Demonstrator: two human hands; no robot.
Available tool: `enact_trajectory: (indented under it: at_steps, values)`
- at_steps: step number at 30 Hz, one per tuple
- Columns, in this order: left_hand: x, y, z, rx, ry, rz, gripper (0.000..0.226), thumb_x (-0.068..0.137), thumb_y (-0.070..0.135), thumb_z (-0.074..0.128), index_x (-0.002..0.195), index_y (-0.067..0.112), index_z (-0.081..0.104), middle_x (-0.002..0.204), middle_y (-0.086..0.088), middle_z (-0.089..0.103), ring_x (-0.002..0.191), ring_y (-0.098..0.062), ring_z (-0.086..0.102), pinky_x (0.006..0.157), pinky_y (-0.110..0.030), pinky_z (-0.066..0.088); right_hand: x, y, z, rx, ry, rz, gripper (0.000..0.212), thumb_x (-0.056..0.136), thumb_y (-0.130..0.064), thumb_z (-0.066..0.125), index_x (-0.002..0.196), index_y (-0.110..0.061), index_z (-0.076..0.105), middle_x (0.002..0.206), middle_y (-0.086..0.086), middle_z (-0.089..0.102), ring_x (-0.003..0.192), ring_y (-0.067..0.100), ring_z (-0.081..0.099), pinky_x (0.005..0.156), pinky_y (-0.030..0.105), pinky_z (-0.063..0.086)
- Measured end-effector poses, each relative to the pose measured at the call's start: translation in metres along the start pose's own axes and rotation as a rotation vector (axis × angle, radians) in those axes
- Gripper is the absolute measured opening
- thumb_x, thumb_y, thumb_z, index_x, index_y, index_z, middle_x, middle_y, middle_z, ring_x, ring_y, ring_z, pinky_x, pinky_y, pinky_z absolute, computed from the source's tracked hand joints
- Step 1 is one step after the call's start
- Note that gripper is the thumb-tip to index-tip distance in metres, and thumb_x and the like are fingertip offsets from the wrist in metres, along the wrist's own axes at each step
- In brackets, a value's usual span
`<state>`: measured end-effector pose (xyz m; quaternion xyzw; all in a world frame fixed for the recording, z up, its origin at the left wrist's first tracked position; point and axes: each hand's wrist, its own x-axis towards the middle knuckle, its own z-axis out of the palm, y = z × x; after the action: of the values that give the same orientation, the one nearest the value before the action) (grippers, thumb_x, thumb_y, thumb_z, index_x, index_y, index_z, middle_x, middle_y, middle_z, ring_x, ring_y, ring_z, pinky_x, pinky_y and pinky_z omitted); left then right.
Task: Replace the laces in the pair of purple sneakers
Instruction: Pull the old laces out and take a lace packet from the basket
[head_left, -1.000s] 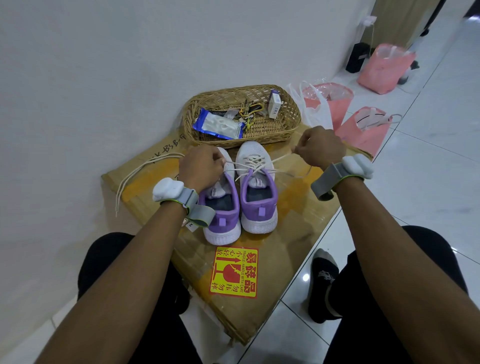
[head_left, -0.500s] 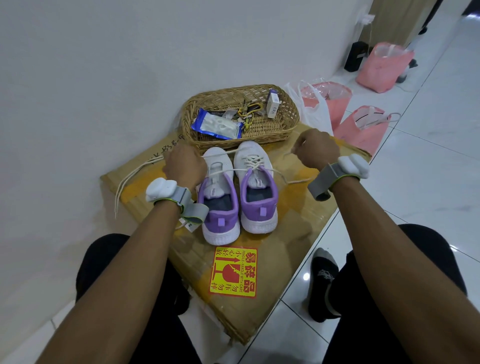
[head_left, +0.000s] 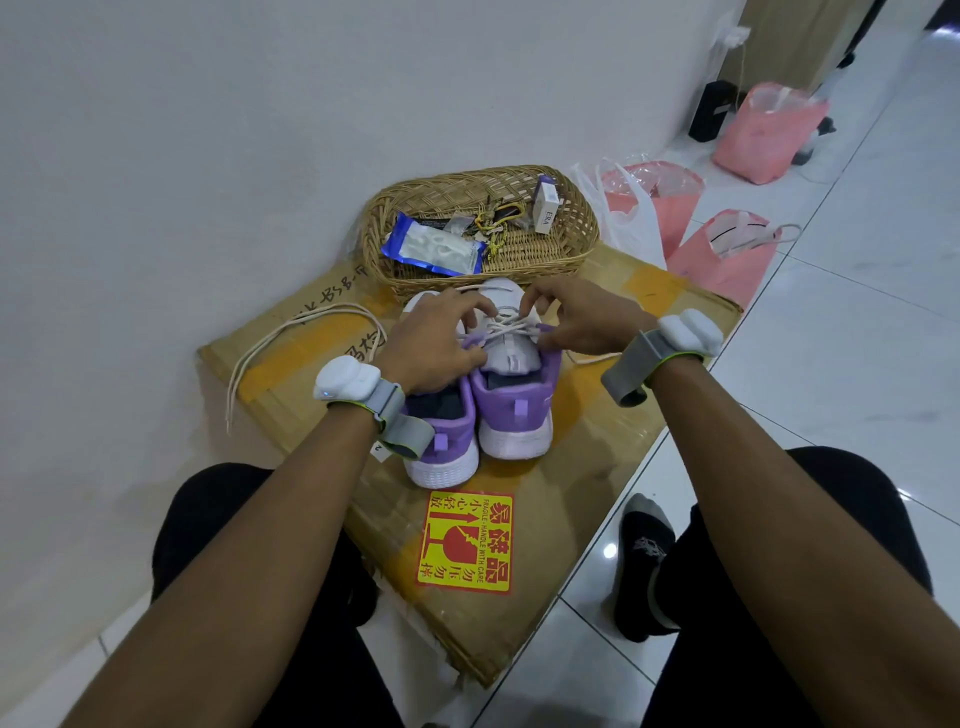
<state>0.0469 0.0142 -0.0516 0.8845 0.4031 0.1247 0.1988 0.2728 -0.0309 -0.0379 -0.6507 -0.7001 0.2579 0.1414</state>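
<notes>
On the cardboard (head_left: 597, 467), 2 purple sneakers (head_left: 441, 447) stand side by side. The left hand (head_left: 436, 345) at 9 o'clock and the right hand (head_left: 582, 319) at 3 o'clock pinch the white lace (head_left: 511, 328) of the right sneaker (head_left: 519, 410). A wicker basket (head_left: 571, 228) sits at 12 o'clock.

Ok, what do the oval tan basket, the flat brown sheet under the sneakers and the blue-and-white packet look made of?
Oval tan basket: woven wicker or rattan, matte; interlaced strands show along its wall.
Flat brown sheet: cardboard, likely a flattened box, with glossy tape strips and a fragile sticker.
Blue-and-white packet: probably plastic film, shiny and crinkled.
</notes>
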Motion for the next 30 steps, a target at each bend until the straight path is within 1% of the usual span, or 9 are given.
enact_trajectory:
  at_steps: [5,10,13,17,19,21,24,27,30]
  values:
    - [0.002,0.0,0.002,0.104,-0.113,-0.006,0.047,0.083,0.03,0.059,0.126,0.049,0.057,0.116,0.002,0.046,0.114,-0.024,0.043,0.099,-0.051,0.042,-0.002,0.003,-0.006,-0.044,-0.05,-0.034,0.037,0.082,-0.015,0.071,0.116,-0.029,0.066,0.109,-0.001,0.052,0.066,-0.001,0.041,0.069,0.025,0.033]
    - [0.006,-0.001,0.001,0.094,-0.173,-0.022,0.045,0.083,0.027,0.061,0.124,0.044,0.059,0.129,0.002,0.043,0.123,-0.024,0.04,0.103,-0.049,0.039,-0.003,0.002,-0.006,-0.077,-0.081,-0.074,0.032,0.085,-0.015,0.068,0.116,-0.025,0.07,0.108,-0.006,0.057,0.082,0.004,0.048,0.076,0.027,0.036]
    - [0.008,-0.005,0.001,-0.08,-0.119,-0.019,0.028,0.077,0.017,0.07,0.102,0.025,0.062,0.119,-0.003,0.046,0.11,-0.023,0.047,0.093,-0.034,0.042,-0.004,0.006,-0.008,0.017,-0.058,-0.007,0.015,0.081,-0.008,0.071,0.086,-0.02,0.062,0.074,-0.015,0.057,0.056,-0.004,0.049,0.061,0.024,0.034]
    - [0.007,-0.007,-0.008,-0.291,-0.053,-0.037,0.036,0.069,0.004,0.081,0.072,0.02,0.049,0.085,-0.01,0.059,0.075,-0.017,0.05,0.069,-0.033,0.04,-0.004,0.007,-0.007,0.189,-0.052,-0.041,0.041,0.072,0.006,0.069,0.06,-0.018,0.038,0.06,-0.004,0.046,0.057,0.011,0.037,0.059,0.03,0.035]
    - [0.004,-0.006,-0.01,-0.381,-0.017,-0.013,0.041,0.065,0.003,0.086,0.068,0.02,0.05,0.085,-0.012,0.069,0.074,-0.016,0.056,0.071,-0.034,0.047,-0.003,0.007,-0.009,0.305,-0.082,-0.072,0.041,0.075,0.005,0.073,0.062,-0.017,0.041,0.06,-0.004,0.047,0.056,0.01,0.038,0.058,0.027,0.037]
    - [0.003,-0.004,-0.011,-0.465,-0.007,-0.009,0.039,0.067,0.005,0.089,0.069,0.019,0.052,0.082,-0.009,0.069,0.07,-0.014,0.054,0.067,-0.028,0.045,-0.005,0.006,-0.012,0.373,-0.102,-0.053,0.028,0.084,-0.017,0.076,0.07,-0.014,0.052,0.056,-0.008,0.047,0.054,0.01,0.037,0.053,0.021,0.036]
    - [0.006,-0.01,-0.008,-0.507,0.04,-0.037,0.025,0.08,0.031,0.083,0.076,0.014,0.064,0.073,-0.005,0.061,0.066,-0.008,0.047,0.064,-0.024,0.041,-0.008,0.008,-0.015,0.345,0.02,0.029,0.031,0.09,-0.042,0.067,0.077,-0.014,0.065,0.054,-0.011,0.05,0.051,0.008,0.039,0.053,0.02,0.037]
    - [0.01,-0.024,0.0,-0.423,0.138,-0.12,0.02,0.091,0.036,0.07,0.086,0.017,0.073,0.079,-0.01,0.07,0.069,-0.015,0.056,0.075,-0.04,0.05,-0.004,0.023,-0.013,0.315,0.229,0.161,0.031,0.095,-0.037,0.06,0.082,-0.009,0.064,0.074,0.003,0.06,0.059,0.012,0.047,0.06,0.027,0.04]
    - [0.011,-0.027,0.005,-0.364,0.12,-0.156,0.016,0.094,0.033,0.066,0.092,0.02,0.075,0.088,-0.011,0.073,0.078,-0.028,0.065,0.08,-0.044,0.052,-0.002,0.025,-0.009,0.248,0.205,0.227,0.028,0.098,-0.036,0.054,0.088,-0.012,0.065,0.082,0.002,0.062,0.068,0.012,0.055,0.061,0.026,0.042]
